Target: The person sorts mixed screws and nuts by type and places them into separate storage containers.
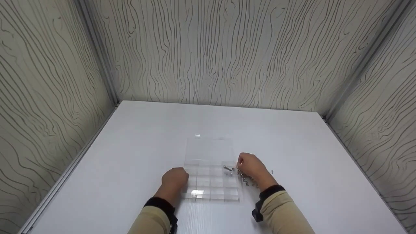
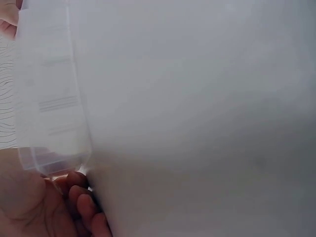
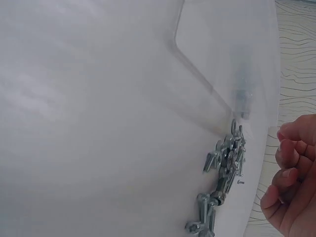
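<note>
A clear plastic compartment box [image 1: 208, 183] lies on the white table, its lid [image 1: 209, 148] folded back on the far side. My left hand [image 1: 175, 178] grips the box's left side; in the left wrist view its curled fingers [image 2: 81, 202] meet the box's lower corner. By the box's right edge, my right hand [image 1: 252, 165] has curled fingers, thumb and forefinger close together at a clear edge. I cannot tell what lies between those fingertips. Metal bolts and nuts [image 3: 227, 163] form a pile beneath it. A few metal pieces [image 1: 228, 168] sit in a right-hand compartment.
One small screw [image 1: 272, 171] lies apart, right of the pile. The white table [image 1: 130, 146] reaches back to wood-patterned walls [image 1: 208, 55] on three sides, with metal posts [image 1: 100, 55] at the corners.
</note>
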Tool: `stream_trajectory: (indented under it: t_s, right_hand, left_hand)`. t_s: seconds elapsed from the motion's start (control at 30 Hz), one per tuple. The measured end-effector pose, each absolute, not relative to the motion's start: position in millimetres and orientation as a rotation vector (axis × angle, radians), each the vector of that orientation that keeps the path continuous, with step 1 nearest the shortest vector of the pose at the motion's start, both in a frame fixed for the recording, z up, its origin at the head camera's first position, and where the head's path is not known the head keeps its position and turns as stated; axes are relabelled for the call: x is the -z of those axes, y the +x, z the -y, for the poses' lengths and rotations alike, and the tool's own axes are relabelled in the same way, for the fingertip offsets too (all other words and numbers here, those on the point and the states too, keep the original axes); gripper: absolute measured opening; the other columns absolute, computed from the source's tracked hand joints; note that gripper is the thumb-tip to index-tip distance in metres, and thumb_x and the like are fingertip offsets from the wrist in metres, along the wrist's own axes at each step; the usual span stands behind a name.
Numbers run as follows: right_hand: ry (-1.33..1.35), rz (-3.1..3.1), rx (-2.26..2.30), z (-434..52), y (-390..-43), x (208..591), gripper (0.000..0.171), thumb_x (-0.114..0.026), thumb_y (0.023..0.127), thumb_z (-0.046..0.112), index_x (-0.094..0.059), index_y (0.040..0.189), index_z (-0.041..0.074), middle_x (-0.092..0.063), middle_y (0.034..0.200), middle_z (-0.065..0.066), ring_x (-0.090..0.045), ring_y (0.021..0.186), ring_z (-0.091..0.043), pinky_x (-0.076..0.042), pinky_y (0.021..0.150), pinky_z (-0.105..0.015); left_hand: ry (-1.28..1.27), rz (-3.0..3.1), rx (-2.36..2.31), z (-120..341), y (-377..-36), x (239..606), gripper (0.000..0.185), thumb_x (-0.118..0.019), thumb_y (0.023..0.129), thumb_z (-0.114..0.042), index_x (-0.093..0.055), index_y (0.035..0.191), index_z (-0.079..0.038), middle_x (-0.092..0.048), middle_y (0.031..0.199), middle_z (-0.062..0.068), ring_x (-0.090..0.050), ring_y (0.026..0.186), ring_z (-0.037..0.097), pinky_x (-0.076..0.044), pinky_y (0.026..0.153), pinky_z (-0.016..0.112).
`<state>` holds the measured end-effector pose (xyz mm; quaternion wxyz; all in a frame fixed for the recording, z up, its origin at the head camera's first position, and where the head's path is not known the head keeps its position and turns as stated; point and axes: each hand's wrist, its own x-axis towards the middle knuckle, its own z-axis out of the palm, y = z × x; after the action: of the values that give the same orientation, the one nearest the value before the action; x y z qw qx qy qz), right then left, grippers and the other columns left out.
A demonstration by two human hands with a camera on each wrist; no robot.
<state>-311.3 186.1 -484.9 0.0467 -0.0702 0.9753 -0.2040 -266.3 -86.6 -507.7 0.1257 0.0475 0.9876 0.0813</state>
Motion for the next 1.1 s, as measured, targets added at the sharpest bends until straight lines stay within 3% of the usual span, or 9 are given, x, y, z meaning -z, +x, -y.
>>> stream_trajectory:
  t_s: [0.1,0.17,0.27,0.37,0.6,0.77,0.93,1.1]
  right_hand:
    - [-0.184,-2.965,0.586,-192,-310,489,0.011,-0.063,0.083,0.015,-0.054,0.077,0.012,-0.055,0.072,0.000,-0.049,0.063,-0.015,-0.041,0.056,-0.030]
    - [-0.168,-2.947,0.575,-195,-307,491,0.011,-0.065,0.081,0.015,-0.055,0.076,0.012,-0.055,0.072,0.000,-0.050,0.063,-0.015,-0.042,0.055,-0.031]
    - [-0.151,-2.913,0.552,-198,-305,495,0.011,-0.067,0.079,0.014,-0.057,0.076,0.013,-0.056,0.074,0.000,-0.052,0.065,-0.016,-0.044,0.057,-0.032]
    - [-0.170,-2.915,0.539,-199,-305,499,0.009,-0.068,0.077,0.012,-0.059,0.074,0.014,-0.057,0.075,0.001,-0.052,0.068,-0.015,-0.046,0.060,-0.032]
    - [-0.182,-2.941,0.561,-201,-305,504,0.012,-0.067,0.076,0.010,-0.057,0.071,0.013,-0.055,0.070,0.001,-0.051,0.065,-0.016,-0.046,0.060,-0.032]
    - [-0.183,-2.929,0.559,-201,-305,504,0.010,-0.065,0.077,0.008,-0.057,0.073,0.012,-0.054,0.070,0.000,-0.051,0.064,-0.016,-0.046,0.057,-0.030]
    - [-0.191,-2.941,0.530,-200,-304,503,0.011,-0.064,0.079,0.009,-0.056,0.073,0.012,-0.053,0.071,0.000,-0.050,0.064,-0.016,-0.045,0.056,-0.030]
    - [-0.185,-2.938,0.523,-198,-305,496,0.010,-0.064,0.081,0.010,-0.056,0.075,0.011,-0.055,0.074,0.000,-0.052,0.068,-0.016,-0.047,0.060,-0.032]
  left_hand:
    - [0.188,-2.887,-0.171,87,-266,507,0.008,-0.066,0.070,-0.005,-0.065,0.077,-0.009,-0.060,0.084,0.004,-0.056,0.077,0.022,-0.051,0.062,0.037]
    - [0.107,-2.891,-0.288,87,-266,508,0.005,-0.061,0.076,-0.009,-0.065,0.078,-0.007,-0.062,0.084,0.006,-0.058,0.078,0.022,-0.051,0.065,0.037]
    - [0.005,-2.871,-0.445,87,-267,509,0.016,-0.052,0.084,-0.014,-0.065,0.080,-0.005,-0.063,0.085,0.008,-0.058,0.079,0.022,-0.051,0.067,0.038]
    - [-0.003,-2.860,-0.457,87,-268,509,0.017,-0.052,0.085,-0.015,-0.064,0.079,-0.006,-0.063,0.084,0.008,-0.058,0.077,0.021,-0.051,0.066,0.037]
    - [0.128,-2.878,-0.269,88,-268,510,0.002,-0.061,0.075,-0.006,-0.063,0.075,-0.007,-0.061,0.082,0.007,-0.057,0.076,0.022,-0.051,0.064,0.038]
    - [0.048,-2.879,-0.405,87,-269,511,0.011,-0.054,0.081,-0.010,-0.062,0.075,-0.006,-0.062,0.082,0.008,-0.057,0.076,0.022,-0.051,0.064,0.038]
    - [0.092,-2.876,-0.316,87,-268,509,0.004,-0.063,0.072,-0.005,-0.063,0.076,-0.007,-0.061,0.082,0.007,-0.057,0.076,0.021,-0.051,0.062,0.038]
    - [0.132,-2.873,-0.200,85,-267,506,0.007,-0.064,0.074,-0.003,-0.065,0.080,-0.006,-0.061,0.083,0.006,-0.057,0.075,0.020,-0.052,0.061,0.036]
